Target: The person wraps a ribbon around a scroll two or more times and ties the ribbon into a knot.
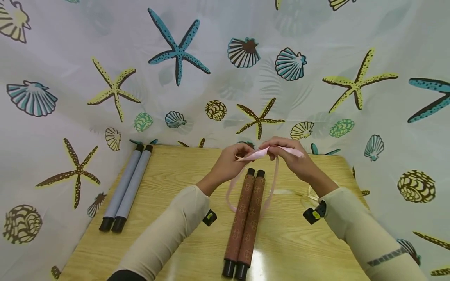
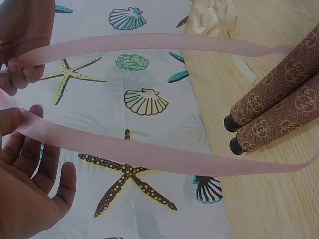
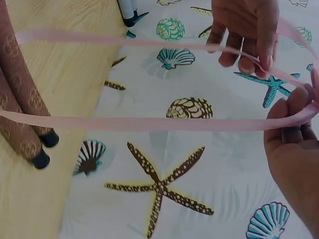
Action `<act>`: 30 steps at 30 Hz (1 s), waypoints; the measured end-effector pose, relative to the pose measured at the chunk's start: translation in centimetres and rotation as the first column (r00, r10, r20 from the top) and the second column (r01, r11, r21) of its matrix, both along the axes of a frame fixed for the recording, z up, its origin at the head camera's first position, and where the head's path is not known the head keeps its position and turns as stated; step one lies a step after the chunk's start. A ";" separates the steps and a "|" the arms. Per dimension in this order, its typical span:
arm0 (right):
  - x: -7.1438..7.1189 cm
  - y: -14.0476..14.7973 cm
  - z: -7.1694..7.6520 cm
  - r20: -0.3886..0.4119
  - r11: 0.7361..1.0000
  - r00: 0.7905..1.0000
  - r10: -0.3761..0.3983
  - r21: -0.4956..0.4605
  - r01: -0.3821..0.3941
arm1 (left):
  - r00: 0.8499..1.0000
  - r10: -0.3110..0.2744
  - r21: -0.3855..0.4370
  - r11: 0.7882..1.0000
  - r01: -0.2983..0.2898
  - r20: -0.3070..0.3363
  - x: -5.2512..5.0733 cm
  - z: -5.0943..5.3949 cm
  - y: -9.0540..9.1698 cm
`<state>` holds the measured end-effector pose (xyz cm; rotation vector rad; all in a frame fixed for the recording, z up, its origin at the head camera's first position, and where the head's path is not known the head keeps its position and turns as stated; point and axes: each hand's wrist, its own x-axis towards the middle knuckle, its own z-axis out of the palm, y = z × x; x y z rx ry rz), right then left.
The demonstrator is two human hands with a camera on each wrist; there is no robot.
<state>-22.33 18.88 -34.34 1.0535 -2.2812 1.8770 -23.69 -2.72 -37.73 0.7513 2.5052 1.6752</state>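
Observation:
A pink ribbon (image 1: 258,154) makes a loop around two brown patterned scrolls (image 1: 238,218) with black end knobs, which lie side by side on the table. My left hand (image 1: 228,162) pinches one length of the ribbon between thumb and fingers above the scrolls' far ends. Close beside it, my right hand (image 1: 290,153) pinches the other length, and a short tail sticks out past its fingers. In the left wrist view the two ribbon lengths (image 2: 149,154) run from the hands toward the scrolls (image 2: 279,107). Where the ribbon passes behind the scrolls is hidden.
Two grey-blue rolls (image 1: 121,187) with black ends lie along the table's left side. A cream ribbon (image 2: 214,17) sits loosely bunched on the right, partly behind my right wrist in the head view. A shell-and-starfish printed curtain (image 1: 218,23) hangs around the wooden table (image 1: 183,168).

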 end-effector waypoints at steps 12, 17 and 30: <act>-0.3 1.1 -0.1 -0.598 0.868 0.801 -0.028 0.383 0.316 | 0.982 -0.062 0.220 0.975 0.022 0.177 -0.3 0.5 -0.9; -0.5 0.9 -0.2 -0.750 0.812 0.661 0.013 0.394 0.431 | 0.958 -0.112 0.276 0.960 0.036 0.264 -0.2 0.9 -1.0; -0.8 0.5 -0.6 -0.860 0.814 0.505 0.074 0.345 0.468 | 0.886 -0.174 0.176 0.979 0.107 0.430 -0.5 0.8 0.2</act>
